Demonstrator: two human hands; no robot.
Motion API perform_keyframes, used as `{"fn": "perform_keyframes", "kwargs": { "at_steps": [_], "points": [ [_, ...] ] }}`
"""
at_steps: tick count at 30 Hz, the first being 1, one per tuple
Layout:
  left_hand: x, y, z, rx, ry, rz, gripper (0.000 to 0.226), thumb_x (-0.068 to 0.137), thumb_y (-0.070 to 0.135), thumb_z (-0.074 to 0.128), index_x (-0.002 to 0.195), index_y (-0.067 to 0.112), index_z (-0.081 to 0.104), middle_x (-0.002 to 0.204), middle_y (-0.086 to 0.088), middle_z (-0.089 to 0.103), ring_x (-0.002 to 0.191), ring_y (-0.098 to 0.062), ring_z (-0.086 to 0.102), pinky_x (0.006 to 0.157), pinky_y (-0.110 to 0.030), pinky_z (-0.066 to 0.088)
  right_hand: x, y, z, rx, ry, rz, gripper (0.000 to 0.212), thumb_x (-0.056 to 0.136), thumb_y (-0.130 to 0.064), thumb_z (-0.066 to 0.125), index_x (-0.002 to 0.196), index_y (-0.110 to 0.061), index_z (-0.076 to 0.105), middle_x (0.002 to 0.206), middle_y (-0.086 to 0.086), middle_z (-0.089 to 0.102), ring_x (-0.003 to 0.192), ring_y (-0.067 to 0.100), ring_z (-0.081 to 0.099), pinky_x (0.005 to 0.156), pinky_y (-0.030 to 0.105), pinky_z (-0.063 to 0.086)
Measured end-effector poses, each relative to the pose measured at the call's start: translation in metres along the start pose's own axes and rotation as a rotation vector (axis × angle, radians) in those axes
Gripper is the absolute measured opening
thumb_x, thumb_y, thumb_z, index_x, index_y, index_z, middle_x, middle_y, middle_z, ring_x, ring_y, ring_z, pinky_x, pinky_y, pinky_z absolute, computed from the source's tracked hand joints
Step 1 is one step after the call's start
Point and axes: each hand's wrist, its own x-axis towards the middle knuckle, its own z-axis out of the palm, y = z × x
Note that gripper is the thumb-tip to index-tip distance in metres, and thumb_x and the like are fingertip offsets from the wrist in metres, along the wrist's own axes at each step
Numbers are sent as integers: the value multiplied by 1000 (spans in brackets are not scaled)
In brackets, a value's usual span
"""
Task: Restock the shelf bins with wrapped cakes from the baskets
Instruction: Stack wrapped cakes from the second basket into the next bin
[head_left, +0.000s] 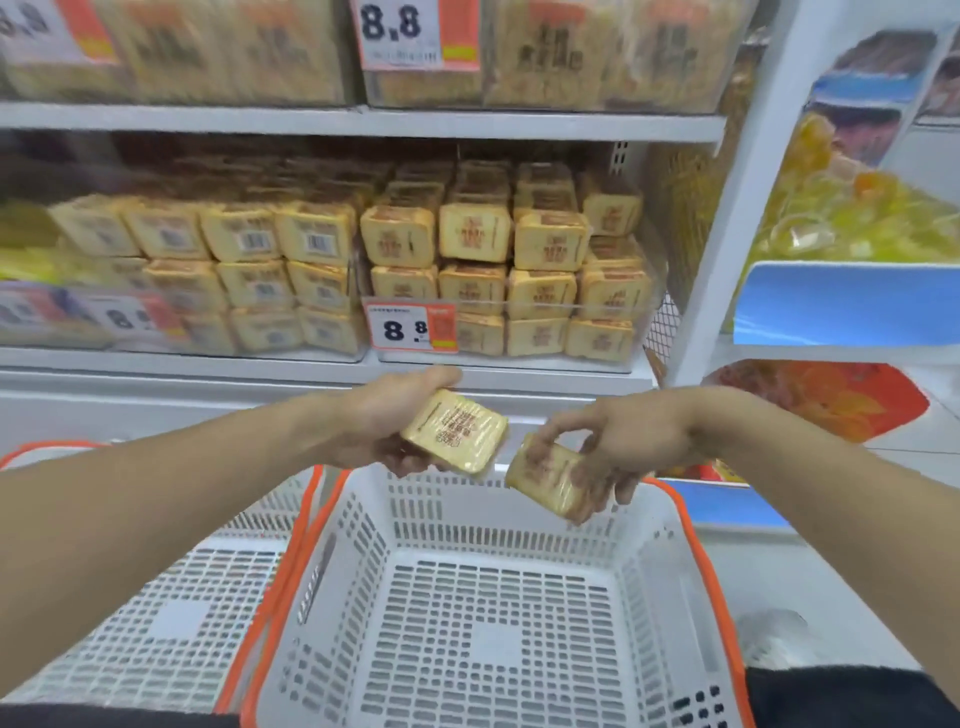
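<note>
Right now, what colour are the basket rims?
Orange rims on white baskets, clearest in the head view.

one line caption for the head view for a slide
Left hand and right hand each hold a wrapped cake above an empty white basket facing stocked shelf bins.

White metal shelving (363, 124) across the full width, several tiers. Price tags (413, 326) reading 8.8 clipped to the shelf fronts. White upright post (727, 234) on the right, perforated side panel behind it. Adjacent rack further right with blue shelf-edge strips (847, 306) and yellow bagged goods (857, 213). Pale floor (831, 582) at lower right. Even, bright lighting.
</note>
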Motion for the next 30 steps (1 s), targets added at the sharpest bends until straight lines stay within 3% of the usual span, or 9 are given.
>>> {"fn": "perform_keyframes", "kwargs": {
  "at_steps": [4,8,13,18,20,22,24,27,30],
  "points": [
    [-21,-26,-8,-76,-78,9,72,94,69,36,70,9,68,63,-14,61,43,-19,49,37,-22,31,-14,3,19,229,76,-150,54,99,-9,59,139,-42,45,105,19,75,89,22,70,77,37,46],
    [-10,-46,-12,-70,-94,57,40,86,41,71,99,3,64,79,-14,58,53,-15,47,44,-20,31,-7,6,20,317,276,-154,40,93,-7,64,128,-22,58,88,17,75,69,17,67,68,37,44],
    [4,-49,-24,100,-2,17,67,68,38,93,115,0,63,73,-3,63,52,-10,45,46,-21,30,2,16,18,395,386,-159,17,90,-3,66,106,-9,70,80,13,71,62,17,62,61,34,40],
    [14,-42,-29,35,82,42,33,72,32,92,82,13,67,65,-4,53,52,-12,40,49,-22,28,11,23,16,528,401,-185,25,82,-18,62,102,-14,77,88,12,67,75,21,57,59,29,43],
    [15,-40,-29,-66,75,35,36,60,38,97,76,16,75,75,-15,65,62,-17,54,61,-27,41,13,27,14,618,376,-181,30,82,-26,61,104,-15,77,96,15,68,84,27,61,64,30,50],
    [17,-39,-30,-207,37,27,64,45,46,99,95,12,78,103,-21,74,95,-30,70,95,-44,50,13,30,13,694,333,-165,28,95,-25,60,116,-10,71,105,23,70,95,39,68,74,39,58],
    [18,-38,-28,-353,-24,5,75,57,40,95,116,3,67,111,-22,73,107,-37,70,110,-52,45,10,31,14,774,305,-147,30,101,-22,58,125,-4,57,102,22,72,96,41,72,75,47,61],
    [15,-32,-22,-461,-137,-37,52,84,22,72,126,-3,53,116,-30,68,105,-44,70,91,-50,59,8,27,16,826,352,-153,32,99,-23,61,123,-5,49,93,16,75,88,36,75,64,39,63],
    [14,-34,-20,-281,-275,-14,48,84,13,74,123,-5,54,112,-24,70,102,-44,70,66,-34,61,10,27,20,880,375,-183,45,94,-18,67,130,2,48,104,25,74,92,38,74,60,34,60]
  ]
}}
